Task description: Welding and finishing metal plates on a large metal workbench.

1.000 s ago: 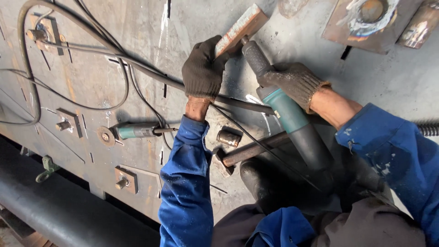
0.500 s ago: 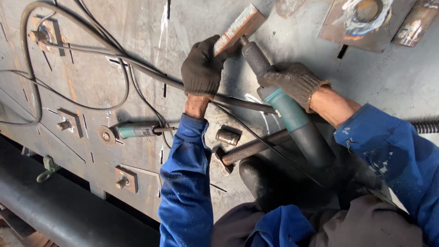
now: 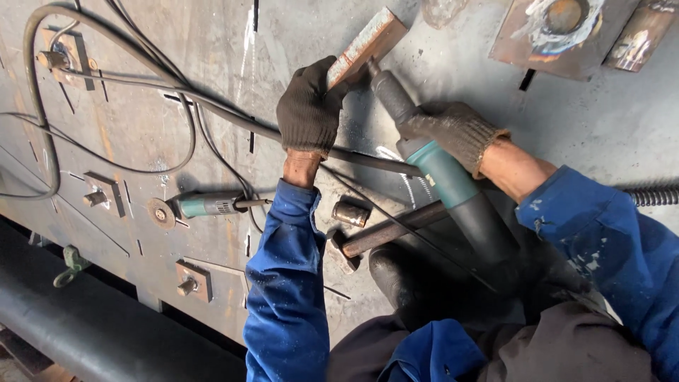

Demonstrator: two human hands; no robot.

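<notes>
On scuffed steel plate (image 3: 177, 127), gloved left hand (image 3: 309, 110) gripping rusty rectangular bar (image 3: 368, 42), right hand (image 3: 456, 131) clasping cylindrical teal grinder (image 3: 442, 173)

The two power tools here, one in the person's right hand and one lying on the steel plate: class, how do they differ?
The large tool is gripped by the gloved right hand, its tip at the metal block; the small grinder lies untouched. The large one has a dark nose; the grinder carries a disc. Both have teal bodies.
</notes>
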